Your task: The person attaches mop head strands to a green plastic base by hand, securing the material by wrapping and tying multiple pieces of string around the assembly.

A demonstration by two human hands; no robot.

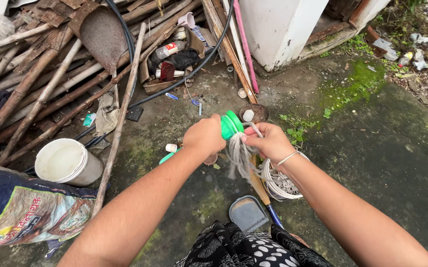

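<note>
At the frame's centre, the left hand [204, 136] had its grip closed around the green mop head [230, 124] while the right hand [269, 142] pinched the pale mop strands [237, 155] hanging from it, above a white bucket [279, 190] and grey dustpan [248, 213] on the mossy concrete floor [372, 148].

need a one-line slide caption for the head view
Left hand grips a green mop head while right hand pulls its pale strands, above a mossy concrete yard.
</note>
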